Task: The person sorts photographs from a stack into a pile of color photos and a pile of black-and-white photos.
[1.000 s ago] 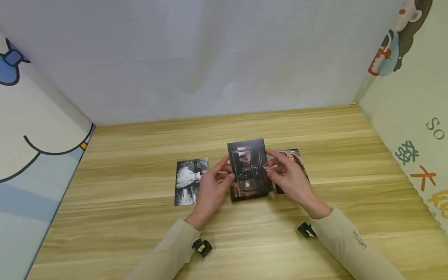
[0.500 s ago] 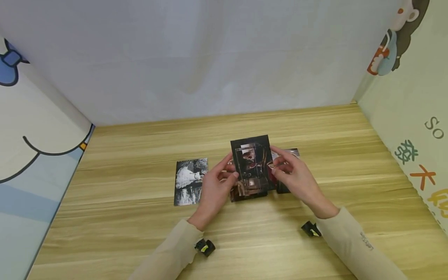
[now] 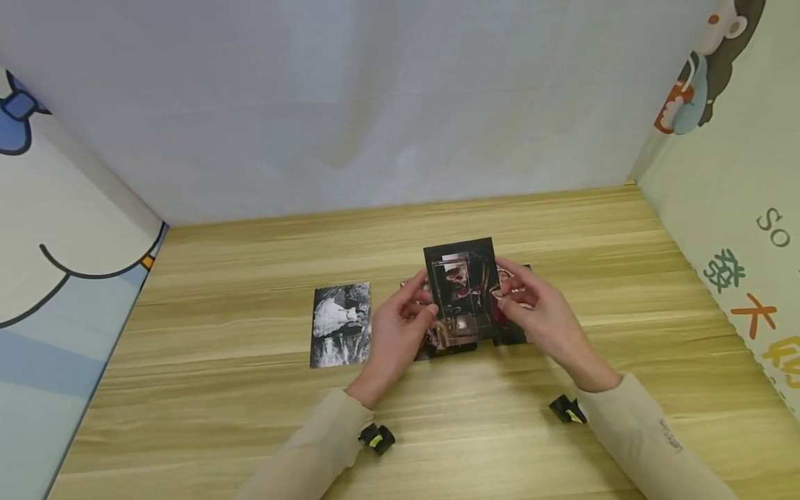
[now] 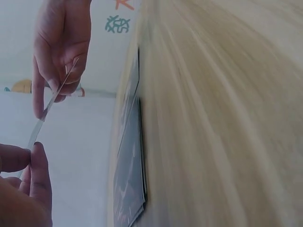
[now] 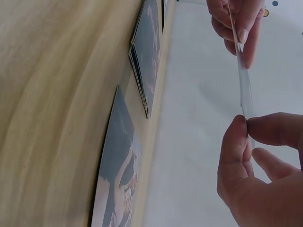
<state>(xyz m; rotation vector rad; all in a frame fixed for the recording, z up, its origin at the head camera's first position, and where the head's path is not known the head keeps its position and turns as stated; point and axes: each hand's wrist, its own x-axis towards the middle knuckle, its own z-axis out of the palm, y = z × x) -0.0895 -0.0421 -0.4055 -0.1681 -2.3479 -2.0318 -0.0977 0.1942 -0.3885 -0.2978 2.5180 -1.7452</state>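
Note:
Both hands hold one dark photo print [image 3: 464,292] by its two sides, raised off the table. My left hand [image 3: 403,326] pinches its left edge between thumb and fingers. On the opposite edge my right hand [image 3: 545,316] has the same kind of pinch. Seen edge-on in the right wrist view, the held photo [image 5: 244,85] is thin and clear of the table. Beneath it lies a small stack of photos [image 4: 131,175], mostly covered in the head view. Partly behind the right hand is another photo [image 5: 116,175] showing people.
A black-and-white photo [image 3: 340,325] of a white dress lies flat to the left on the wood-grain table [image 3: 237,389]. A pale wall [image 3: 375,104] rises behind the table, with printed panels at both sides. Each wrist carries a small black device.
The dark photo has been lifted off the stack and moved up and to the right, both hands travelling with it. The photos on the table stay where they were.

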